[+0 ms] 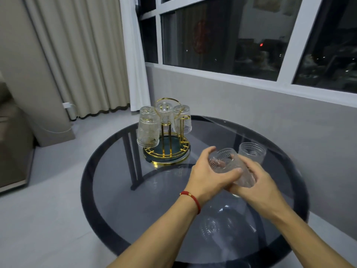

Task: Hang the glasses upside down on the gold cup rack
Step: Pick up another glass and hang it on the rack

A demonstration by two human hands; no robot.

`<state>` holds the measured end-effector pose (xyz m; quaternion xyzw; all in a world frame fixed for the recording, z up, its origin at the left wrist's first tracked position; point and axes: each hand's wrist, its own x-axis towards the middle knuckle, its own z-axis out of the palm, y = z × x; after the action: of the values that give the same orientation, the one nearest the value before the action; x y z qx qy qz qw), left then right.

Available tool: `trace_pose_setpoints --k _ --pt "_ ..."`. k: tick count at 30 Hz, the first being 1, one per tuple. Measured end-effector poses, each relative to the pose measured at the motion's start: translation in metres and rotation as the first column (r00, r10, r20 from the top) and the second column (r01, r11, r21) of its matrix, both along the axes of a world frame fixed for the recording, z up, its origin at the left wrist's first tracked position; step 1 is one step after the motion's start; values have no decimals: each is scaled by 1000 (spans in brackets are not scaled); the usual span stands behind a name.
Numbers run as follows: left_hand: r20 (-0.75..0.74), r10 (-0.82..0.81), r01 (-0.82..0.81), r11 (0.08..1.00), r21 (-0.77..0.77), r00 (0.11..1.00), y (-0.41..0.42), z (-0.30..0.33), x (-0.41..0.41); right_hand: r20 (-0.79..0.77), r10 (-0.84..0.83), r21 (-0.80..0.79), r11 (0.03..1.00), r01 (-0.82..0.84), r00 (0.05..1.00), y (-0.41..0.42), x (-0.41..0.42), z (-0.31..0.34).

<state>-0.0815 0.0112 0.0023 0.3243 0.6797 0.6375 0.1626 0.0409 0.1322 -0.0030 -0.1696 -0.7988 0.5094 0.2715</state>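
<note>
Glasses, clear and embossed: three hang upside down on the gold cup rack, which stands at the far left of the round smoked-glass tabletop. One upright tumbler stands toward the right edge. One tilted glass is held above the tabletop's middle. Left hand, red cord bracelet at the wrist, curls around its upper part, thumb across the side. Right hand wraps its lower end.
</note>
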Motion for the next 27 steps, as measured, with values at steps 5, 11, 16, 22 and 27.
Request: trace_pose_setpoints --k 5,11,16,22,27 --pt "298 48 -103 980 171 953 -12 2 -34 -81 98 -460 879 -124 992 -11 -41 -6" --pt "13 155 -154 988 -29 988 -31 -17 -77 -206 -67 -500 865 -46 976 -16 -89 -2" --pt "-488 193 -405 832 -378 851 -43 -50 -105 -196 -243 -353 921 163 950 3 -126 17" --pt "-629 0 -426 736 -526 777 -44 -72 -118 -124 -352 -38 936 350 928 18 -161 61" --pt "-652 21 -438 758 -484 758 -47 -81 -118 -112 -315 211 919 332 943 13 -182 92"
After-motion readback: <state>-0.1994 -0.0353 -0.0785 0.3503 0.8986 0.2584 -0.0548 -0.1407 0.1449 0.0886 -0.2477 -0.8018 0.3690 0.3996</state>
